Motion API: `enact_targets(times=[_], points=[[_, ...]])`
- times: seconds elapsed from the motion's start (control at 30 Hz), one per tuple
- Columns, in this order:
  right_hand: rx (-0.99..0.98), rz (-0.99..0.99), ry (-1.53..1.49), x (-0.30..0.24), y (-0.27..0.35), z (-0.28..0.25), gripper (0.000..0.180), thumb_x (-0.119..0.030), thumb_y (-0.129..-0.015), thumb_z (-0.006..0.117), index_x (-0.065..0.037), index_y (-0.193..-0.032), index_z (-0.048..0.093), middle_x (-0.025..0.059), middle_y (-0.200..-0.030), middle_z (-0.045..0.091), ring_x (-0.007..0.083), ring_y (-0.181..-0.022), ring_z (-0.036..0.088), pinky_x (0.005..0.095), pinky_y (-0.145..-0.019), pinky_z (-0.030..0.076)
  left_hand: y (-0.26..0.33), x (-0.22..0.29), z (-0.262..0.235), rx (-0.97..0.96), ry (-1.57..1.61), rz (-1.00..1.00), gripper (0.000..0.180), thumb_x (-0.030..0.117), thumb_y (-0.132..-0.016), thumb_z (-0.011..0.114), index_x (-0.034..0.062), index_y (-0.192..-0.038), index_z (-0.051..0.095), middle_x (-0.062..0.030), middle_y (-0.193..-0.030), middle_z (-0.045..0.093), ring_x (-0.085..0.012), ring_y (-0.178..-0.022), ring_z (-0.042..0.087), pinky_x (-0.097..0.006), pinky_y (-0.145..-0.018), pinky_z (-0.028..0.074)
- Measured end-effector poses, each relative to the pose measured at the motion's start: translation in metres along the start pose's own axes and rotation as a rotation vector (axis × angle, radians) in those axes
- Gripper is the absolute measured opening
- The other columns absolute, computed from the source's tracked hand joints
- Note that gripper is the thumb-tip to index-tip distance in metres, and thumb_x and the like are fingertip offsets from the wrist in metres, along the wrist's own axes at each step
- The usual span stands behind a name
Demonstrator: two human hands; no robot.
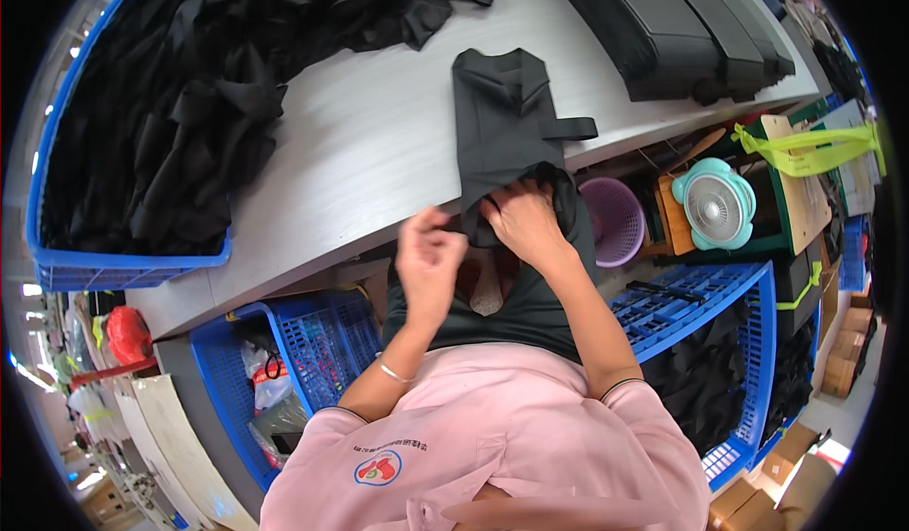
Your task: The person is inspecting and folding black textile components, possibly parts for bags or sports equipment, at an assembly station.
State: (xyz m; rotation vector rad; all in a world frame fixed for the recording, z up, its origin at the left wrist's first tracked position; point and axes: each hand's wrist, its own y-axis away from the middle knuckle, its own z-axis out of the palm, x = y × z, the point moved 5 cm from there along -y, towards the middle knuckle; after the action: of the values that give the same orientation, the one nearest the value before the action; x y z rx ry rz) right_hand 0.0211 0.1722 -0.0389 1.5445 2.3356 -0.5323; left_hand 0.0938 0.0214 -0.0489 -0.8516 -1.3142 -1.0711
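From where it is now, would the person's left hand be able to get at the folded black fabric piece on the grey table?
Probably yes: the left hand hangs beside the folded black fabric piece, with nothing between them.

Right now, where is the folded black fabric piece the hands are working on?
In the head view, the folded black fabric piece lies centre on the grey table, its near end under the right hand, beside the left hand.

A pale pink short-sleeved top (492, 446), dark piping edging each sleeve. On the chest, a round blue-ringed badge (378, 468) with red inside (small lettering just above that badge). A thin silver bangle (396, 374) circles the left wrist, up from the badge. Forearms bare.
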Motion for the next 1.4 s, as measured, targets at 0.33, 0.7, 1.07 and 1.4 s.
enact_targets(times=[0.33, 0.7, 1.07, 1.4], points=[[-0.148, -0.222, -0.058, -0.025, 0.050, 0.010, 0.035, -0.034, -0.092, 0.063, -0.010, -0.117, 0.069, 0.0117, -0.119, 0.064, 0.0329, -0.116, 0.057, 0.0494, -0.099, 0.045, -0.088, 0.049, 0.068, -0.651, -1.147, 0.953, 0.055, 0.025, -0.089, 0.073, 0.0145, -0.141, 0.056, -0.0112, -0.151, 0.050, -0.0356, -0.147, 0.034, -0.053, -0.120, 0.024], [0.811, 0.333, -0.224, 0.035, 0.123, -0.038, 0.079, -0.029, -0.082, 0.081, -0.003, -0.146, 0.043, 0.0182, -0.150, 0.043, 0.0372, -0.136, 0.047, 0.0469, -0.113, 0.038, -0.164, 0.008, 0.038, -0.242, -1.270, 0.860, 0.068, 0.041, -0.093, 0.067, 0.0044, -0.147, 0.048, -0.0166, -0.153, 0.046, -0.0414, -0.138, 0.042, -0.052, -0.113, 0.030], [0.584, 0.748, -1.555, 0.111, 0.150, 0.021, 0.019, -0.002, -0.088, 0.072, 0.004, -0.107, 0.070, 0.0077, -0.100, 0.072, 0.0179, -0.090, 0.067, 0.0330, -0.080, 0.055, -0.118, 0.028, 0.032, -0.158, -0.291, 0.356, 0.060, 0.032, -0.105, 0.054, -0.0019, -0.151, 0.039, -0.0190, -0.154, 0.043, -0.0301, -0.139, 0.046, -0.040, -0.116, 0.033], [1.700, 1.084, -1.138, 0.235, 0.562, -0.071, 0.036, -0.004, -0.094, 0.062, 0.001, -0.129, 0.058, 0.0144, -0.126, 0.062, 0.0250, -0.107, 0.063, 0.0472, -0.090, 0.058, -0.156, 0.011, 0.000, -0.245, -0.496, 0.345, 0.039, 0.017, -0.102, 0.060, -0.0051, -0.134, 0.059, -0.0143, -0.149, 0.051, -0.0216, -0.131, 0.053, -0.034, -0.112, 0.038]])
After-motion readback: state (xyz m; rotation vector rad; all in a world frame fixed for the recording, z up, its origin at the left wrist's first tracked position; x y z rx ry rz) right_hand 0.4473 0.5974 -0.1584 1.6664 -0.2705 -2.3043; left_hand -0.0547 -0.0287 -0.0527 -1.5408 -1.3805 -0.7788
